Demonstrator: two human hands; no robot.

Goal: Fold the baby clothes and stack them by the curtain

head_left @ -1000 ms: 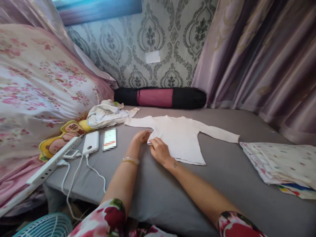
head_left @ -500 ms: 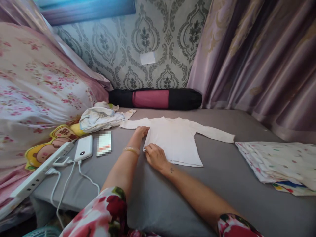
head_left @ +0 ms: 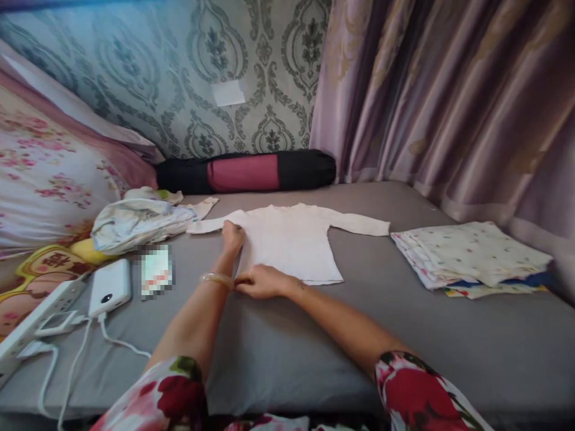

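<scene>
- Head view: our left hand (head_left: pixel 232 235) is pinching the shirt (head_left: pixel 290 242) at its side edge, just under where the left-side sleeve joins. Fingers curled in.
- Our right hand (head_left: pixel 263 281) is nearer to us, fingers bent and drawn together, pinching the shirt's lower corner. Exact thumb contact is hard to see.
- Shirt: white, long-sleeved, flat on the sheet (head_left: pixel 287 347), neck away from us, sleeves out to both sides. Most of it lies to the right of our left hand and beyond our right.
- Bracelet (head_left: pixel 217 279) on our left wrist; our right hand's fingertips are near it.
- Clothes pile (head_left: pixel 139 221): crumpled, left of our left hand, near the shirt's left-side sleeve tip.
- Pixelated card-shaped item (head_left: pixel 156 272): left of both hands. Power bank (head_left: pixel 110 287) farther left, cable plugged in; power strip (head_left: pixel 40 311) beyond that, next to the yellow cushion (head_left: pixel 49 263).
- Folded stack (head_left: pixel 471 254): well right of both hands, near the shirt's other sleeve tip.
- Black and dark-pink roll (head_left: pixel 246 172): beyond both hands, along the wall (head_left: pixel 175 78).
</scene>
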